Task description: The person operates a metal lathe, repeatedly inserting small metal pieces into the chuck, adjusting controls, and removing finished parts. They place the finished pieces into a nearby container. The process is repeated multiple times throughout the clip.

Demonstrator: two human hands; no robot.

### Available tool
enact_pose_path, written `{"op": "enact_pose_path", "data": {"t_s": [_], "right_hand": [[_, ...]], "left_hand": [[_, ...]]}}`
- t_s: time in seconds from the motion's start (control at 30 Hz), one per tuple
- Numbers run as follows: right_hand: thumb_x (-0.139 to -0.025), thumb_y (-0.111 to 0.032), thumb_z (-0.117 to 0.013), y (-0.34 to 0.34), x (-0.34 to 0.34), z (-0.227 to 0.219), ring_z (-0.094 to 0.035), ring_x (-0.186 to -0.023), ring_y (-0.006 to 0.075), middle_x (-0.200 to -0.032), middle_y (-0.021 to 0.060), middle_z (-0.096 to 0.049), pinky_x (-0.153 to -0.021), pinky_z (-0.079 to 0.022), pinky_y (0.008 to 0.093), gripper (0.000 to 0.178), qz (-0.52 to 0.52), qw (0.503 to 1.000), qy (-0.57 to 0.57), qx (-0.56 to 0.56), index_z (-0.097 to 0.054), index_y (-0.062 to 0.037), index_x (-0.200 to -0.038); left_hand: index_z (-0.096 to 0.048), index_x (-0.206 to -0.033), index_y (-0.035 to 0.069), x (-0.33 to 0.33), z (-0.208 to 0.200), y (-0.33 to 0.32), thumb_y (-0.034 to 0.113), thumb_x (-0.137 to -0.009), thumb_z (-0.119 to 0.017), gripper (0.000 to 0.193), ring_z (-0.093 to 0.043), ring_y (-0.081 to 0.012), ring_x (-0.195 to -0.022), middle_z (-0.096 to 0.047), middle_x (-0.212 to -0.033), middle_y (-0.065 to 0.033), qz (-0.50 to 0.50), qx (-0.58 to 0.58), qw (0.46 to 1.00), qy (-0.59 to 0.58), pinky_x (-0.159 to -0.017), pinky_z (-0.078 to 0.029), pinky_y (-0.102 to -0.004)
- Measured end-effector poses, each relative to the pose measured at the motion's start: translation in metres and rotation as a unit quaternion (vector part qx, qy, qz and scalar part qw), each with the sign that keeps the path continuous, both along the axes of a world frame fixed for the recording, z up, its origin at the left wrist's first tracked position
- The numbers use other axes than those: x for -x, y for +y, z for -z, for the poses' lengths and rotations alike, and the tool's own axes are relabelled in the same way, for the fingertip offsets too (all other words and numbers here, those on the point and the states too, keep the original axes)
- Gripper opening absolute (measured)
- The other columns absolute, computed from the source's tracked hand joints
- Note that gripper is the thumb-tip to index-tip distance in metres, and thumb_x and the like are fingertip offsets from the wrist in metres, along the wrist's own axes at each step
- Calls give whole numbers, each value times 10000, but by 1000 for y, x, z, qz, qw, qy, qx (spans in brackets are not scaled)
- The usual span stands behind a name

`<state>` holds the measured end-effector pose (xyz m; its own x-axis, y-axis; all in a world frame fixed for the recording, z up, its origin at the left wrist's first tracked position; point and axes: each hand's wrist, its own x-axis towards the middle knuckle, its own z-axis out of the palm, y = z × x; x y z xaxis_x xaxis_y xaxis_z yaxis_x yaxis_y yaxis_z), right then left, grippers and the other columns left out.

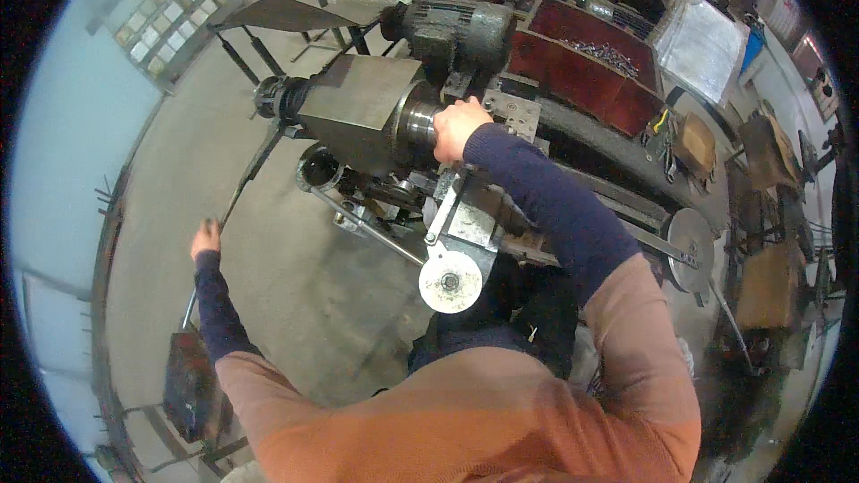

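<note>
Machine takes up the middle ground; its grey headstock (351, 103) is the largest mass before me. Behind it, a dark red tray (546, 45), and nearer, the ribbed motor (465, 31), crowding the far side. Brown chair (286, 13) beyond the headstock's left end. Dark box (190, 385) low on my left; grey handwheel (689, 250) well off to the right. Long dark bar (255, 170) slants from the headstock's left end down toward me; my left hand (206, 240) is closed on it. Pale round disc (450, 282) close in front of my body, below the bright spindle collar (418, 121). My right hand (461, 128) is at the collar's right face, fingers curled and touching; whether they grip anything I cannot tell, the back of the hand hides it. Pliers (669, 161) right of the tray; bright metal bits (608, 55) inside it.

Room: pale floor (179, 197) spreads from machine to left wall, the bar crossing over it. Right side tighter: rails run under my right forearm.

Markings: pale squares (179, 13) in rows on the far wall, too small to read.
</note>
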<state>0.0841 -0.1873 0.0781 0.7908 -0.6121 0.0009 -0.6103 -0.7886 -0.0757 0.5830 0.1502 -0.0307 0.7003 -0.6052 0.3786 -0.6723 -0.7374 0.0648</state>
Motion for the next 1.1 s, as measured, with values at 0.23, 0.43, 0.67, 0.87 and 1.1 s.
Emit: {"op": "enact_pose_path", "data": {"t_s": [0.23,0.43,0.67,0.87,1.1], "right_hand": [[-543,-234,-635,-7,-1,8,-570,-867,261,-796,115,-631,-817,-398,398,288,-24,999,21,33,-651,-59,-772],[-532,-212,-614,-5,9,4,-557,-848,245,-762,108,-619,-777,-386,385,262,-3,998,16,68,-652,-73,-750],[-512,-141,-588,45,126,5,-506,-911,311,-978,106,-600,-811,-409,382,395,-151,892,-426,-10,-647,-70,-896],[-469,-160,-530,106,211,40,-530,-883,317,-1017,134,-603,-802,-433,362,486,-46,863,-501,-51,-649,-43,-925],[-513,-230,-536,122,239,42,-535,-891,315,-1028,130,-603,-811,-423,371,474,-17,868,-496,-2,-646,-44,-934]], "left_hand": [[-569,-960,83,136,-13,-9,562,-764,-477,525,-587,-339,-853,-619,-872,-155,-102,-36,987,117,-723,-452,-429],[-574,-864,88,221,-20,-28,492,-743,-535,424,-601,-342,-791,-624,-796,-153,-110,-42,989,93,-689,-466,-439],[-569,-877,80,227,-16,-26,430,-745,-541,375,-601,-347,-777,-625,-803,-151,-113,-16,991,65,-679,-470,-445],[-576,-972,91,215,-3,-40,428,-738,-510,416,-594,-356,-810,-620,-859,-166,-135,-45,989,42,-692,-463,-453],[-565,-907,135,220,-6,-39,382,-750,-501,300,-602,-343,-768,-627,-823,-125,-130,-35,991,8,-641,-470,-459]]}}
